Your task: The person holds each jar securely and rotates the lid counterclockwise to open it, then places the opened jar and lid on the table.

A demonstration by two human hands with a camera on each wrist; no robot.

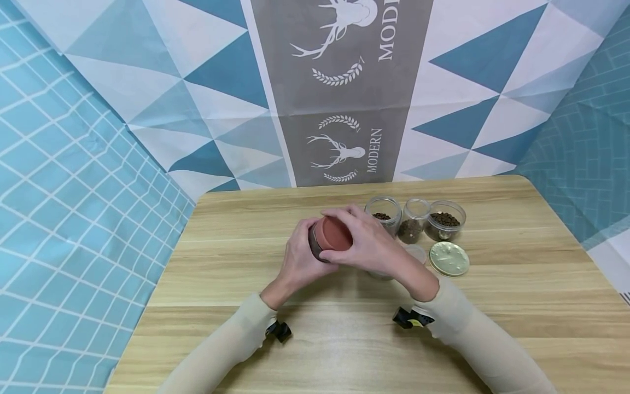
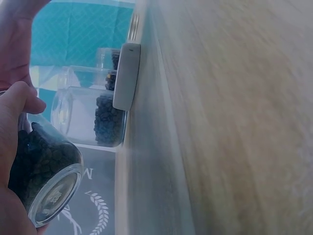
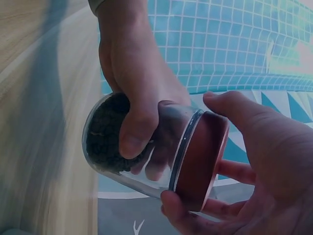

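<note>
A clear glass jar (image 3: 105,139) partly filled with dark, bean-like pieces is held up over the table, tilted. My left hand (image 1: 301,254) wraps its fingers and thumb around the jar's glass body. On the jar's mouth sits a reddish-brown lid (image 1: 333,234). My right hand (image 1: 366,238) grips this lid at its edge, thumb on one side and fingers on the other. The left wrist view shows the jar's round base (image 2: 56,196) and the dark pieces inside, while the lid is hidden there.
Behind my right hand stand a wide jar (image 1: 384,210), a narrow jar (image 1: 412,224) and a low round jar (image 1: 445,219), each with dark pieces inside. A gold lid (image 1: 449,259) and a whitish lid (image 1: 417,253) lie in front of them on the wooden table (image 1: 236,246).
</note>
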